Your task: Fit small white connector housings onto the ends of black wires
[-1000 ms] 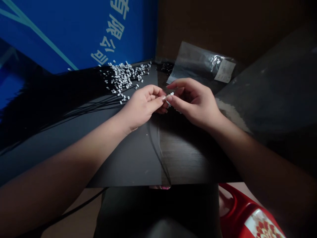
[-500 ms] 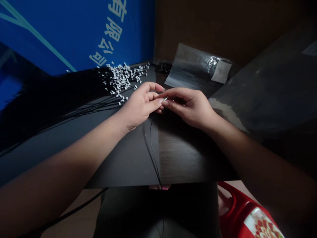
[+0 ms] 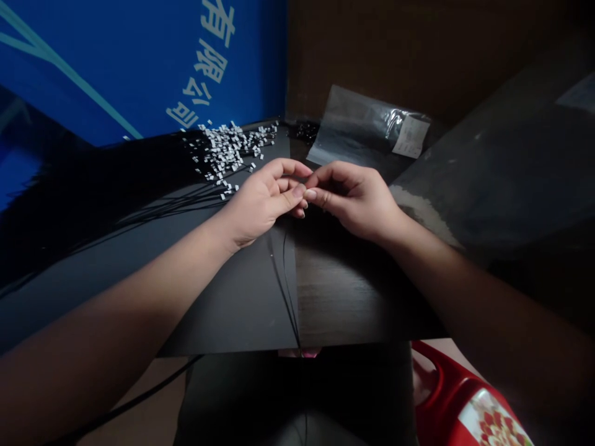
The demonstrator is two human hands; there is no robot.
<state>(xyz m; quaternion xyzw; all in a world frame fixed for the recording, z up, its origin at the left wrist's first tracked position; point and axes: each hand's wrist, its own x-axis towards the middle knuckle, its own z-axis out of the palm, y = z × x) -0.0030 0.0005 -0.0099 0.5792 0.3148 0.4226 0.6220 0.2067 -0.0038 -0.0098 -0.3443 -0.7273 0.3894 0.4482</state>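
Note:
Above the table, my left hand (image 3: 269,201) is closed in a pinch, thumb against fingers. A thin black wire (image 3: 287,272) runs from beneath it down over the table's front edge. My right hand (image 3: 356,201) is pinched too, its thumb and index fingertips touching those of the left. Whatever lies between the fingertips is hidden now. Behind my left hand lies a heap of small white connectors (image 3: 227,148) on the ends of a thick bundle of black wires (image 3: 106,179).
A clear plastic bag (image 3: 353,124) with a white label (image 3: 411,136) lies behind my hands. Larger clear plastic sheeting (image 3: 502,173) spreads at right. A blue panel (image 3: 139,56) with white characters stands at back left. Below the table's edge is a red container (image 3: 446,390).
My fingertips have closed tighter together, and the small white piece that showed between them is now covered. The right index finger is more bent. The view has shifted slightly.

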